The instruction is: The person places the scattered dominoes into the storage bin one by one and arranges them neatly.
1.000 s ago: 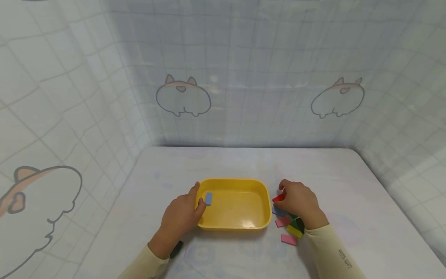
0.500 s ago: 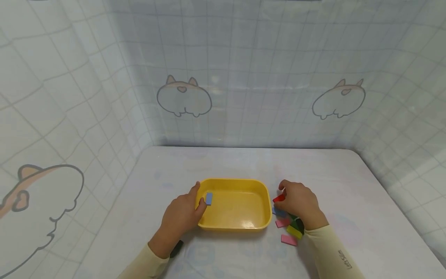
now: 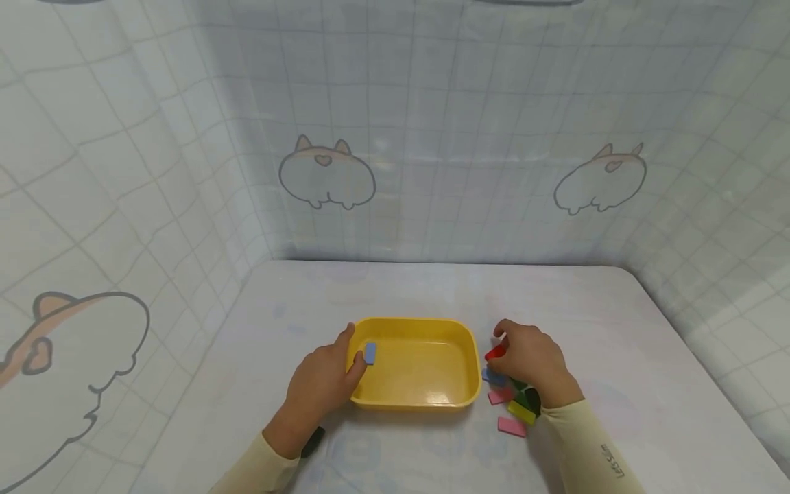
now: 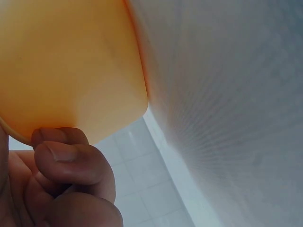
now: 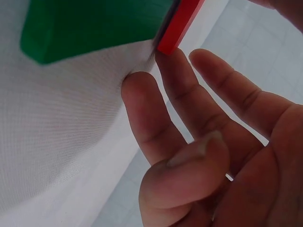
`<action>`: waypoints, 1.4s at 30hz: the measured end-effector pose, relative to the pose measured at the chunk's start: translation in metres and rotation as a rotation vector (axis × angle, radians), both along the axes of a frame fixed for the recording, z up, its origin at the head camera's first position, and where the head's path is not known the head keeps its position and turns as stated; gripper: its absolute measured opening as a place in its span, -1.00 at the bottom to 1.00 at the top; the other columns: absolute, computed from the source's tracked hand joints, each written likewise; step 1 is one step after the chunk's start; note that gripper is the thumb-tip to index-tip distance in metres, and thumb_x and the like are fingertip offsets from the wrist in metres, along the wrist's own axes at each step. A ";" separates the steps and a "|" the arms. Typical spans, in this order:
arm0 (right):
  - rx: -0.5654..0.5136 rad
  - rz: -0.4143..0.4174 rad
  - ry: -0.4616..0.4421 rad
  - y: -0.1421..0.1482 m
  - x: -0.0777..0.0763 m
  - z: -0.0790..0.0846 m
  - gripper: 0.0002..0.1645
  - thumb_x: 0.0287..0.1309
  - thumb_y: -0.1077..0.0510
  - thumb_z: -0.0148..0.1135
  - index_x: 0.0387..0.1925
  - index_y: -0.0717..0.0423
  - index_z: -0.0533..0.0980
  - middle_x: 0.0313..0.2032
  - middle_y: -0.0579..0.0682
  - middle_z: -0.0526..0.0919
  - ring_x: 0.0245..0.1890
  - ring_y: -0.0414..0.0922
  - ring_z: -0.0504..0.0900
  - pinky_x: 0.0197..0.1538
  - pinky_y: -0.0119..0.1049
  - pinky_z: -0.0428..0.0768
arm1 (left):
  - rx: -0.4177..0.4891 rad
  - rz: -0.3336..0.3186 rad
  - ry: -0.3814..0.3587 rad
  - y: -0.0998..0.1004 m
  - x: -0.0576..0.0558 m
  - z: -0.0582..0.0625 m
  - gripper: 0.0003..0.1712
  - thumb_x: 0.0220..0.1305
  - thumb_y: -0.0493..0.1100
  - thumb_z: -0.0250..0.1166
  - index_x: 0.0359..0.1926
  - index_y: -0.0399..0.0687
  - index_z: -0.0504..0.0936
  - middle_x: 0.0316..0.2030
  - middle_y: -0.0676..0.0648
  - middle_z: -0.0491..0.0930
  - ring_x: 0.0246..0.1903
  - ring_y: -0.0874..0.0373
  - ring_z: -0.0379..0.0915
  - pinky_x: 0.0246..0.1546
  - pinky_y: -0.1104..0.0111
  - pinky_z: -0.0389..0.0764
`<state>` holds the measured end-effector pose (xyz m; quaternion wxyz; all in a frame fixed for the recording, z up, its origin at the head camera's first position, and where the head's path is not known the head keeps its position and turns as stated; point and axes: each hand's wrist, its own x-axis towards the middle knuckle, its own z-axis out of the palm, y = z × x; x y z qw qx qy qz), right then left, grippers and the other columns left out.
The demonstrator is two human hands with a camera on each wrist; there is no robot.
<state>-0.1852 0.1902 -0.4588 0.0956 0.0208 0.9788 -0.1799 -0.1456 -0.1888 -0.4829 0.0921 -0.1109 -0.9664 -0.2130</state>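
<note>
My left hand [image 3: 326, 377] grips the left end of a shallow yellow tray [image 3: 416, 405]. Its thumb lies over the rim, and the wrist view shows curled fingers [image 4: 71, 161] against the tray's outside. A light blue rectangular block [image 3: 370, 353] lies inside, near the thumb. To the right of the tray, my right hand [image 3: 532, 357] holds a small red block [image 3: 496, 352] between thumb and fingers, low over the table. In the right wrist view a fingertip meets the end of the red block [image 5: 180, 28], with a green block [image 5: 94, 28] close by.
Beside and below the right hand lie a blue block [image 3: 494, 377], two pink blocks [image 3: 511, 427], a yellow block [image 3: 522, 412] and green pieces [image 3: 529, 398]. A dark object [image 3: 313, 442] shows partly behind the left wrist. Patterned white walls surround the white table [image 3: 432, 291].
</note>
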 end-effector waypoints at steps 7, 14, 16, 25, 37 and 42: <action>-0.025 -0.015 -0.032 -0.001 -0.001 0.004 -0.21 -0.20 -0.07 0.75 0.11 0.00 0.59 -0.23 -0.04 0.69 -0.35 -0.06 0.58 -0.27 -0.12 0.70 | -0.003 -0.001 -0.007 -0.002 0.000 0.002 -0.27 0.51 0.08 0.17 0.54 -0.20 0.38 -0.73 0.08 0.26 -0.76 0.20 0.09 -0.72 0.31 0.20; -0.048 -0.022 -0.057 0.000 -0.001 0.008 -0.20 -0.17 -0.06 0.74 0.15 0.00 0.58 -0.19 -0.03 0.71 -0.34 -0.06 0.60 -0.25 -0.09 0.71 | -0.014 0.000 -0.009 -0.003 -0.004 0.003 -0.26 0.51 0.10 0.16 0.54 -0.20 0.38 -0.72 0.08 0.27 -0.75 0.18 0.12 -0.71 0.30 0.23; -0.057 -0.023 -0.066 0.001 -0.001 0.009 -0.20 -0.17 -0.05 0.74 0.15 0.00 0.59 -0.18 -0.03 0.71 -0.33 -0.06 0.60 -0.23 -0.08 0.71 | -0.013 -0.001 -0.014 -0.002 -0.004 0.003 -0.26 0.51 0.10 0.16 0.54 -0.21 0.38 -0.72 0.08 0.27 -0.75 0.18 0.11 -0.71 0.30 0.22; -0.092 -0.014 -0.019 -0.001 -0.004 0.017 -0.23 -0.09 -0.10 0.69 0.17 -0.02 0.58 -0.14 -0.04 0.72 -0.31 -0.06 0.62 -0.20 -0.05 0.70 | -0.004 0.001 -0.025 -0.001 -0.002 0.007 -0.27 0.51 0.08 0.18 0.54 -0.22 0.37 -0.73 0.07 0.27 -0.75 0.18 0.11 -0.72 0.30 0.21; -0.104 0.033 0.181 -0.018 -0.001 0.035 -0.24 0.02 -0.09 0.56 0.26 -0.01 0.54 -0.05 -0.04 0.74 -0.31 -0.06 0.60 -0.30 -0.16 0.65 | -0.018 0.012 -0.014 -0.004 0.001 0.007 -0.27 0.52 0.10 0.17 0.53 -0.21 0.39 -0.71 0.07 0.29 -0.74 0.16 0.17 -0.70 0.29 0.27; -0.116 0.073 0.270 -0.030 0.002 0.043 -0.29 0.06 -0.09 0.55 0.23 -0.02 0.55 -0.08 -0.07 0.75 -0.21 -0.03 0.63 -0.27 -0.14 0.65 | -0.011 0.012 -0.019 -0.004 0.002 0.004 -0.26 0.51 0.11 0.17 0.54 -0.20 0.38 -0.70 0.07 0.29 -0.72 0.17 0.17 -0.69 0.29 0.27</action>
